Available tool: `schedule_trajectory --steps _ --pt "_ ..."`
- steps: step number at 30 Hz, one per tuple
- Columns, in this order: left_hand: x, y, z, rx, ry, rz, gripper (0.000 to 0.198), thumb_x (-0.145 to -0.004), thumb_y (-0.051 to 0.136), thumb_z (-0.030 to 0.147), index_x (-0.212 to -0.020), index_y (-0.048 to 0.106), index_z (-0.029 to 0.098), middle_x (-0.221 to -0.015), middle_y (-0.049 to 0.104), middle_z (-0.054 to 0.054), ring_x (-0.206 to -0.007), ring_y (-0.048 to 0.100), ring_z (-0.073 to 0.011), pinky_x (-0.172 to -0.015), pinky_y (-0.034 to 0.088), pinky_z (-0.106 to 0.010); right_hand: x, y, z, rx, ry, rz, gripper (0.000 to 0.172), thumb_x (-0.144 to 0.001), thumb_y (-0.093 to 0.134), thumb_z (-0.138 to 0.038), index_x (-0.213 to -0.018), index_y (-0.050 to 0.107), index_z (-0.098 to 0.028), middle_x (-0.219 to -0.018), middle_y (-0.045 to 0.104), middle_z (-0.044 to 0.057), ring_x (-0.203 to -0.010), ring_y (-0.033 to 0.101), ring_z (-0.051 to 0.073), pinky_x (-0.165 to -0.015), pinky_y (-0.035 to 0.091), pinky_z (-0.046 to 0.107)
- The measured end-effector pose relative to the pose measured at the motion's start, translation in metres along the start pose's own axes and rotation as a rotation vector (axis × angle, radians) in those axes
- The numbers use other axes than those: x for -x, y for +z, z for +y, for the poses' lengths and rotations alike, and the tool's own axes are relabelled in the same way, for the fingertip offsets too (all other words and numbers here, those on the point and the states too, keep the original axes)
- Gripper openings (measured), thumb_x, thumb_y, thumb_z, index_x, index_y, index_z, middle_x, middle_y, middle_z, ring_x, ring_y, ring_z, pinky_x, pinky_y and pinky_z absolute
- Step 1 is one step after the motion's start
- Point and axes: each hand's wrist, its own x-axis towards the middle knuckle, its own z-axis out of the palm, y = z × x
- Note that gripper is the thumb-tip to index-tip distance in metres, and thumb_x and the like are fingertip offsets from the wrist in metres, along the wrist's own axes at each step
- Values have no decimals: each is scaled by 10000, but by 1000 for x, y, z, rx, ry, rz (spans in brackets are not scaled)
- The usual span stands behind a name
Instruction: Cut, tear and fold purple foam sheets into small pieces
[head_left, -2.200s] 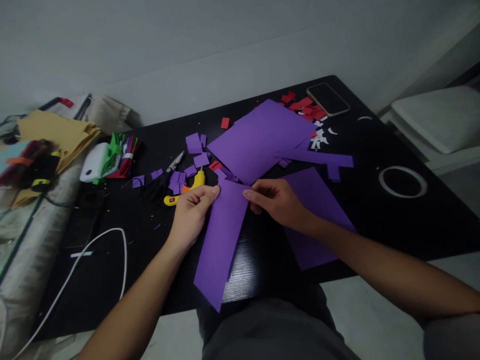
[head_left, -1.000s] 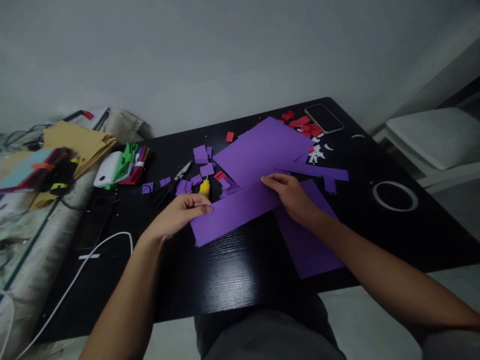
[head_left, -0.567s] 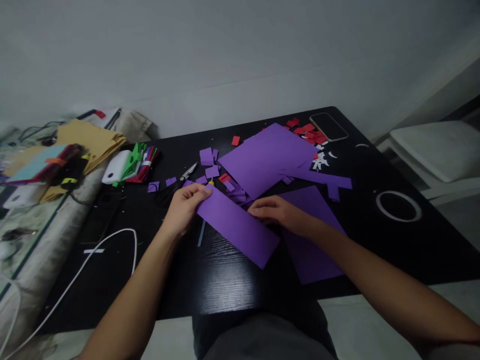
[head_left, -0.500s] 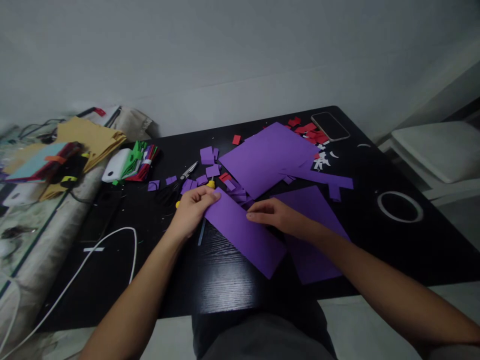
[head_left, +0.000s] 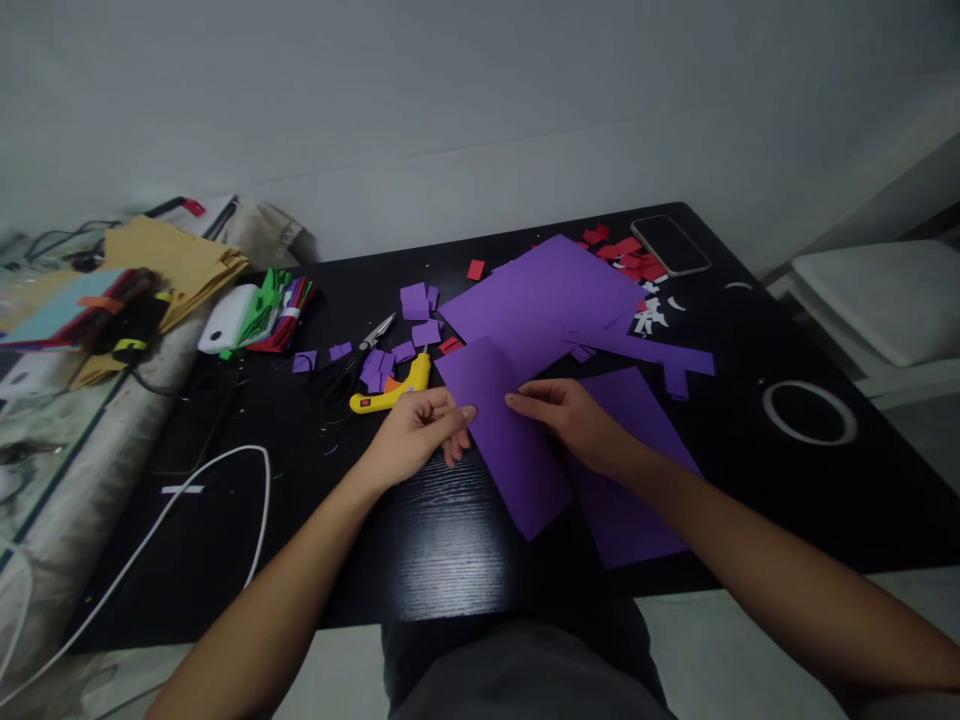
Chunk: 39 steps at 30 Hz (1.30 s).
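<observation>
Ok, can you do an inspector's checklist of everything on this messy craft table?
Surface: black table, wood grain showing at the front.
Job's things: purple strip lying slantwise, its far end over a large purple sheet; second purple sheet to its right.
Clutter: yellow glue gun, scissors, purple scraps, red scraps, phone, white ring.
Hands: left hand pinches the strip's edge; right hand has fingers on top, grip unclear.
Cables: white cable looping at the left.
Surroundings: brown paper pile left, white seat right, pale wall behind.
</observation>
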Motion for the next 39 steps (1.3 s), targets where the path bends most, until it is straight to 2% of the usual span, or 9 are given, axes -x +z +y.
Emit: schedule_trajectory --steps 5,13,18,22,25,28,31,36,39 --pt "1 -1 -3 -54 -12 -72 407 -864 754 493 -696 615 149 -603 685 -21 -448 604 -92 -458 509 -205 -6 -1 7 -82 -20 47 330 -700 873 -489 -745 751 -186 -704 645 -20 -633 530 122 -622 415 279" --pt "1 -2 0 -92 11 -55 379 -881 743 459 -705 621 146 -618 690 -18 -460 603 -87 -470 505 -201 -5 -1 10 -50 -67 105 325 -692 893 -470 -778 784 -176 -723 686 -15 -639 545 113 -641 433 274" --pt "1 -3 0 -108 15 -49 377 -879 740 466 -715 620 149 -635 695 -24 -469 609 -96 -479 514 -216 -5 -2 9 -71 -30 70 317 -732 862 -487 -783 781 -184 -760 701 -2 -678 588 133 -677 468 293" --pt "2 -4 2 -123 10 -52 362 -869 744 456 -714 624 152 -642 698 -27 -470 606 -103 -488 504 -227 -7 -4 9 -31 -34 93 326 -690 889 -480 -795 797 -186 -777 715 6 -696 601 139 -688 473 298" --pt "1 -8 3 -116 41 -24 320 -852 751 437 -748 649 151 -642 699 -30 -532 642 -132 -575 532 -257 -5 -4 8 52 -65 98 308 -711 873 -480 -809 810 -194 -770 724 4 -687 595 139 -680 463 298" --pt "1 -14 5 -44 114 112 264 -846 743 408 -919 698 158 -715 696 -11 -653 664 -147 -678 531 -262 -2 -3 6 177 -84 38 271 -770 828 -468 -810 817 -201 -776 743 9 -697 611 146 -691 463 302" --pt "2 -15 7 -59 124 191 312 -822 775 397 -1030 722 172 -773 660 3 -691 611 -129 -662 474 -233 0 -1 7 262 -83 -87 237 -782 820 -445 -800 816 -209 -770 758 10 -718 643 162 -710 474 306" --pt "2 -8 3 -194 9 59 308 -815 783 445 -913 732 158 -668 587 21 -571 472 -102 -545 342 -223 3 2 10 348 -75 -216 233 -797 803 -441 -821 822 -210 -792 783 21 -721 659 176 -702 478 306" --pt "3 -8 3 -277 22 33 298 -835 759 449 -827 729 153 -674 608 6 -587 477 -110 -551 340 -229 3 2 10 406 -81 -236 263 -817 779 -461 -820 823 -202 -758 769 17 -685 636 169 -661 457 294"
